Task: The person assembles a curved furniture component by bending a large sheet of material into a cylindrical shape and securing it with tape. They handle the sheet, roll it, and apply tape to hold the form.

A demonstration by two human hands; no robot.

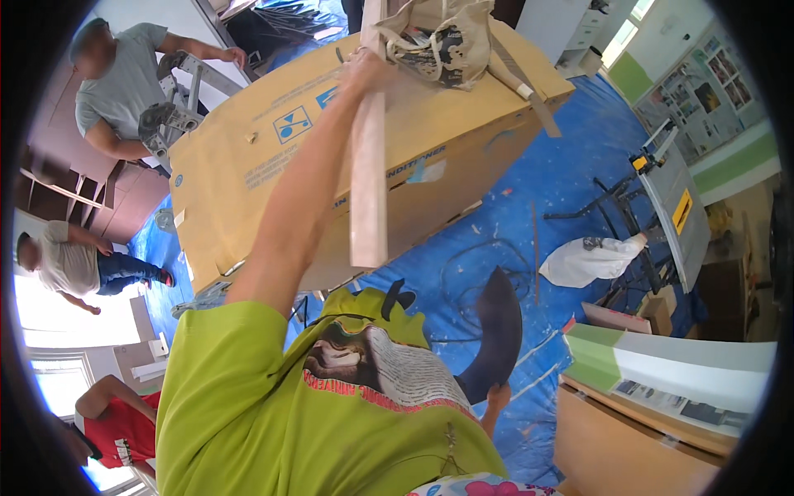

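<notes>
My left arm reaches up across a large cardboard box [219, 215]. At its end my left hand [364, 73] is closed around a long pale wooden board [369, 190], which extends over the box's near edge. Low on the right, partly hidden by my green shirt, my right hand [496, 398] grips the lower end of a dark, flat, curved-looking strip [499, 326]; its material I cannot make out. Beside the board on the box lies a beige cloth bag [451, 50] with tools or supplies in it. A thin wooden strip [529, 95] lies at the box's right end.
Blue sheeting [571, 182] covers the floor, with a dark cable on it. To the right stand a table saw [674, 207] and a white sack [591, 260]; nearer is a brown cabinet [628, 438]. Three people are at the left, one beside a folded ladder [178, 107].
</notes>
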